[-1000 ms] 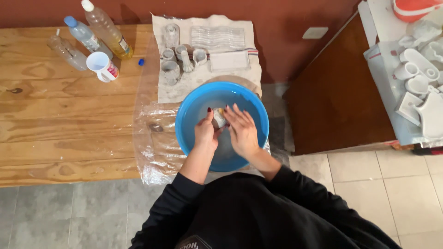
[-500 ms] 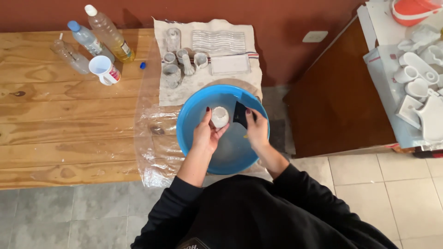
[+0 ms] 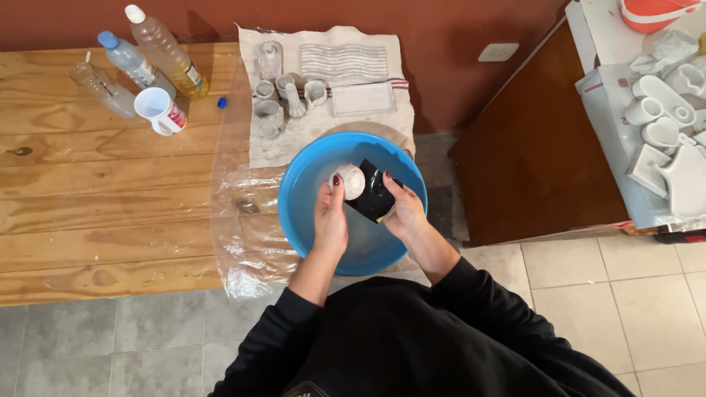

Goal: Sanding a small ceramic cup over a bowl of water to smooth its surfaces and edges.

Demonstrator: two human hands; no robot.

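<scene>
Both hands work over a blue basin (image 3: 301,213) at the near edge of the worktop (image 3: 110,206). Left hand (image 3: 331,217) is closed around a small white ceramic piece (image 3: 351,180), rounded and pale, held up above the basin's inside with the thumb at its left side. Right hand (image 3: 404,209) grips a dark, flat square sheet (image 3: 373,195), fingers curled over its right edge; the sheet's upper left part touches the ceramic piece.

The basin sits on clear plastic film (image 3: 243,220) spread across the wooden worktop. Just behind the basin lies a grey cloth (image 3: 294,140) carrying several small pale cast pieces (image 3: 273,103), a ribbed tray (image 3: 344,61) and a flat rectangular tray (image 3: 362,98). Farther left on the worktop stand three plastic bottles (image 3: 136,59), one with yellowish liquid, a white measuring cup (image 3: 160,109) beside them, and a loose blue cap (image 3: 221,102).

Well apart on the right, beyond a brown cabinet (image 3: 537,154), a surface holds more white moulded items (image 3: 662,125). A reddish wall (image 3: 441,29) runs behind, and tiled floor (image 3: 625,294) lies below.
</scene>
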